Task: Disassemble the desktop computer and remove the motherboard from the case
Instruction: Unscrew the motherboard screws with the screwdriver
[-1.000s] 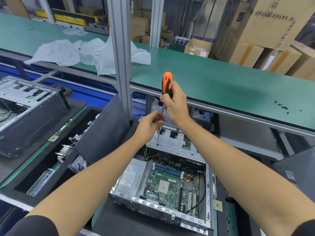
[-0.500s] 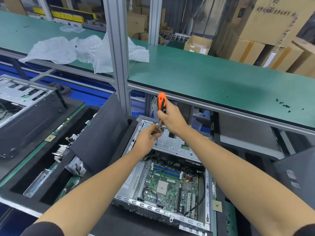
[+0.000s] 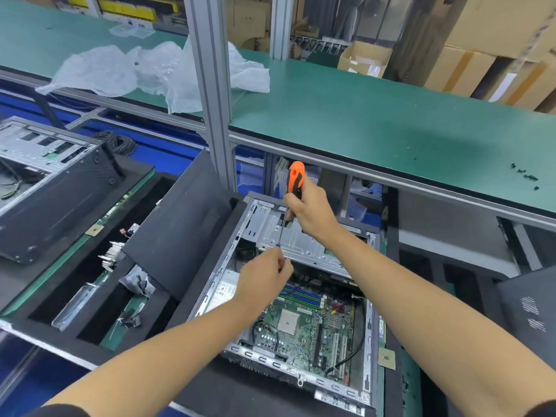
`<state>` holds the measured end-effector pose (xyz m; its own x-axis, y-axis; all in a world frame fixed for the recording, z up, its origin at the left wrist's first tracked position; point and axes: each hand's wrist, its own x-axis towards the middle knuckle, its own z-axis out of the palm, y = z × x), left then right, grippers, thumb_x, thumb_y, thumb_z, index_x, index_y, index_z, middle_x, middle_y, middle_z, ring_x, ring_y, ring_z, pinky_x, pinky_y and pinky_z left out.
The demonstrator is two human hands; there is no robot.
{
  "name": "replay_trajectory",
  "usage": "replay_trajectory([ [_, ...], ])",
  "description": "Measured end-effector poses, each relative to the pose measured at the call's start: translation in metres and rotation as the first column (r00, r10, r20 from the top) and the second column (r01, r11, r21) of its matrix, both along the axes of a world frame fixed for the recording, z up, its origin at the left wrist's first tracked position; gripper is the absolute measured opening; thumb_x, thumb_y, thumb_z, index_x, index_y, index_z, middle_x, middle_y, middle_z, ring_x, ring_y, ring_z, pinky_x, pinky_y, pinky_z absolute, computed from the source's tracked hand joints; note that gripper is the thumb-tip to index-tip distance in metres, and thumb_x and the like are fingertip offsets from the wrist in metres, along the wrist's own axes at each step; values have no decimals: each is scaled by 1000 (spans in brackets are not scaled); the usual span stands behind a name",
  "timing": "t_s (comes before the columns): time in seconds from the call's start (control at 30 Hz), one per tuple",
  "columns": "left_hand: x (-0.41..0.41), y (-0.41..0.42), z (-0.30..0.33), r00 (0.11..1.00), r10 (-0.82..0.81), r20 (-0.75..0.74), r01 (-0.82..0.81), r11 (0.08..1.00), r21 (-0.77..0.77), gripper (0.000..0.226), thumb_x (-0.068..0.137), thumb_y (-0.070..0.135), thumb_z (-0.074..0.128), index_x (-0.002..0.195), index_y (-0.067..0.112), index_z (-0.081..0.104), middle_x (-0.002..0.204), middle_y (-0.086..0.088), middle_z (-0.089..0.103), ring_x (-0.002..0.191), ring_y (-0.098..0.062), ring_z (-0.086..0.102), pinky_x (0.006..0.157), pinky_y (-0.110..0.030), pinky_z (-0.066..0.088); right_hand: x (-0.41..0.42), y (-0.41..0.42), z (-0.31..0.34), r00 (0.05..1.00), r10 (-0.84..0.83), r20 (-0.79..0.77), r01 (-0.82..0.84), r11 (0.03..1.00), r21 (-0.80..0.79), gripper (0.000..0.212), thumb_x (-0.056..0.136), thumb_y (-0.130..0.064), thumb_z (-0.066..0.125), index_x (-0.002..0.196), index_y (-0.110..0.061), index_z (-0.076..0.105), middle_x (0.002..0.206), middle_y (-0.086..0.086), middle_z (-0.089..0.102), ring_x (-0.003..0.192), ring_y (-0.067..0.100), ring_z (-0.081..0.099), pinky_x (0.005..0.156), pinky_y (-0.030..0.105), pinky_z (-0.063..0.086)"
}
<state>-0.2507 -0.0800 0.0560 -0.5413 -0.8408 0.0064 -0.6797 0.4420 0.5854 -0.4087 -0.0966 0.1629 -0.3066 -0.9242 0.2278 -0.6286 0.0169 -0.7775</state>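
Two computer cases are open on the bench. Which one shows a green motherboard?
The silver open computer case under the hands, at centre; its green motherboard lies exposed. The black-sided case at far left shows only metal and cables.

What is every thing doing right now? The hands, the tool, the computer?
Right hand: grips the screwdriver handle.
Left hand: pinches at the shaft tip.
Screwdriver: upright, tip down on the metal bracket.
Computer case: open, lying flat.
Motherboard: still inside.
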Motion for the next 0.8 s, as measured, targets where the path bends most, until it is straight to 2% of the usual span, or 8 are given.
replay_trajectory([
  [0.07,-3,17,-10,1000,-28,7,27,988,153,10,100,28,49,109,26,50,84,7,60,64,-11,61,56,-34,51,1,1,-3,999,24,-22,-24,1000,-16,21,87,-23,50,82,-40,39,71,17,58,58,28,63,51,34,55],
  [0.13,-15,26,-20,1000,21,11,-24,960,279,33,100,14,49,132,14,40,106,-7,57,83,-22,63,67,-41,53,1,1,-5,999,34,-36,-35,999,-28,31,89,-22,52,80,-48,38,70,15,55,58,26,62,49,28,53],
  [0.27,-32,21,-34,959,280,39,-266,849,456,56,100,9,52,149,-1,27,145,-17,35,105,-19,49,88,-27,40,0,1,-8,999,30,-22,-31,999,-45,27,92,-19,56,84,-40,40,68,2,50,54,7,59,51,13,47],
  [0.37,-32,11,-50,924,379,49,-335,741,582,61,101,10,53,153,-2,22,129,-14,41,100,-24,56,83,-20,49,-2,1,-10,998,58,-40,-60,997,-48,31,90,-18,57,80,-42,39,66,3,54,55,13,63,51,19,49],
  [0.47,-35,9,-63,917,393,66,-360,747,559,65,101,10,57,154,-1,20,86,4,26,77,-13,44,62,-16,41,-2,3,-13,994,82,-72,-84,996,-16,32,91,-18,57,81,-43,39,71,10,60,60,21,66,57,31,57],
  [0.53,-38,9,-73,926,367,85,-351,761,545,58,100,10,58,149,1,30,81,9,19,70,-5,34,61,-14,38,-2,4,-15,993,91,-73,-93,995,-25,37,92,-17,58,81,-47,40,71,7,61,61,16,67,59,28,57],
  [0.63,-39,4,-78,925,374,65,-336,725,602,59,100,13,60,150,5,32,109,1,41,82,-9,39,83,-20,35,0,5,-18,993,104,-49,-107,993,-53,39,92,-18,58,81,-52,41,70,3,60,61,14,66,58,18,51],
  [0.8,-39,0,-76,933,354,58,-311,718,622,60,100,19,60,153,9,33,150,-15,31,104,-23,47,92,-25,39,1,7,-23,993,117,3,-117,991,-64,31,90,-27,58,81,-51,41,70,-5,56,61,12,67,58,13,47],
])
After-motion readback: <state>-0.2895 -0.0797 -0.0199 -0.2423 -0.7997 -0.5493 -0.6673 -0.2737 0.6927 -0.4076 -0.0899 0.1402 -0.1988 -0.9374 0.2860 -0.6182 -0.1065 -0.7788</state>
